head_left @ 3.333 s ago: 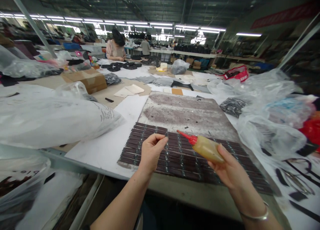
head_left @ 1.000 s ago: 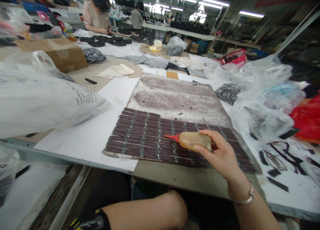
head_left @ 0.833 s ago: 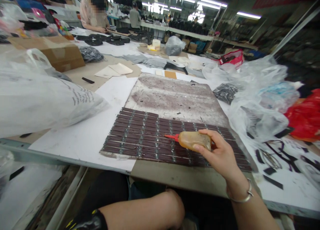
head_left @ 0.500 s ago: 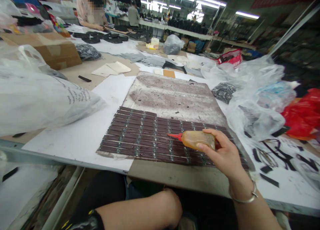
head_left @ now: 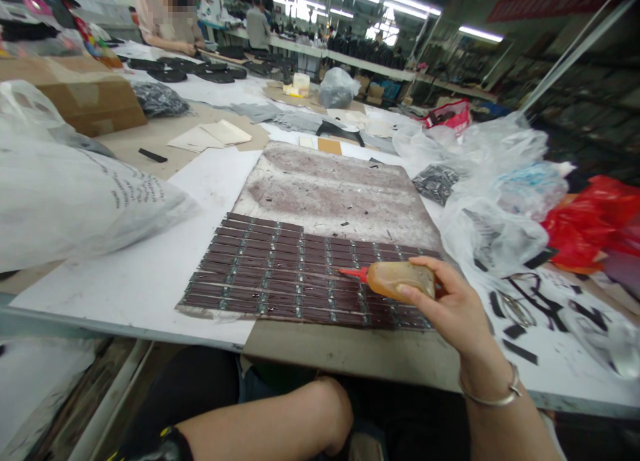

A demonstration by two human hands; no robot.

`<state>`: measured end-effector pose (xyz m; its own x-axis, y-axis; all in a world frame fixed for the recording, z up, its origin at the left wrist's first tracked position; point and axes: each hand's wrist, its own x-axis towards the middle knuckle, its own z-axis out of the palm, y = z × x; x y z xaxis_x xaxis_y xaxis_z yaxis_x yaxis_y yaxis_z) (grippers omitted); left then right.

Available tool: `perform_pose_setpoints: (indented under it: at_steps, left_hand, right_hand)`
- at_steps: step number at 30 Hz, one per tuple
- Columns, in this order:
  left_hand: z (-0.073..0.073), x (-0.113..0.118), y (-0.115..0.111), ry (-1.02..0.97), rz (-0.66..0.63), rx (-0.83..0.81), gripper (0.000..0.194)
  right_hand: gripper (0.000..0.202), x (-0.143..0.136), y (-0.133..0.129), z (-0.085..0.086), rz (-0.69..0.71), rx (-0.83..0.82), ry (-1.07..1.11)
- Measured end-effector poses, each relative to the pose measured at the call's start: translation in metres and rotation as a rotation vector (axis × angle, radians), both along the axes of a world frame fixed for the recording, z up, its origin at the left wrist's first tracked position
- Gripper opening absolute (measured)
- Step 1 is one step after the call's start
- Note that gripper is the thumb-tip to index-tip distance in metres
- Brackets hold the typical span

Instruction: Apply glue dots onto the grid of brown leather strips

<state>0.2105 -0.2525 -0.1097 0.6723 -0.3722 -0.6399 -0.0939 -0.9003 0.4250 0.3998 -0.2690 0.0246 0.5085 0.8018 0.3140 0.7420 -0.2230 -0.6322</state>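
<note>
My right hand [head_left: 453, 307] grips an amber glue bottle [head_left: 400, 279] with a red nozzle, lying almost level, its tip over the rows of dark brown strips [head_left: 280, 277]. The strips lie side by side on a stained work board [head_left: 330, 191], with wet glue lines running across them. My left hand is out of sight; only the left forearm [head_left: 270, 424] shows, below the table edge near my lap.
A big white plastic bag [head_left: 75, 201] lies at the left. Clear bags [head_left: 493, 201] and a red bag [head_left: 590, 221] pile up at the right. Black strap pieces [head_left: 520, 307] lie on white paper. A cardboard box [head_left: 85, 94] and a seated person [head_left: 165, 17] are beyond.
My left hand, earlier raised over the strips, has dropped below the table. The bottle has gone from tilted up to nearly level, and has crept right along the strips.
</note>
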Motion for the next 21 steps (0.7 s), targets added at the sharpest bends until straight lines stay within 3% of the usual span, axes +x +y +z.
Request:
perform_pose_setpoints:
  at_steps: [3,10,16,21]
  left_hand:
    - [0.009,0.003,0.002,0.179,-0.150,0.080,0.038]
    - [-0.001,0.004,-0.001,0.139,-0.021,0.060,0.032]
    - [0.009,0.004,0.002,0.159,-0.134,0.079,0.038]
    - [0.004,0.003,0.001,0.113,-0.083,0.051,0.034]
  right_hand:
    - [0.045,0.003,-0.004,0.002,-0.017,-0.009,0.004]
    - [0.046,0.008,-0.009,0.002,-0.060,-0.022,0.052]
    - [0.047,-0.003,0.003,-0.004,0.011,0.014,0.089]
    - [0.044,-0.010,0.008,-0.007,0.043,0.004,0.068]
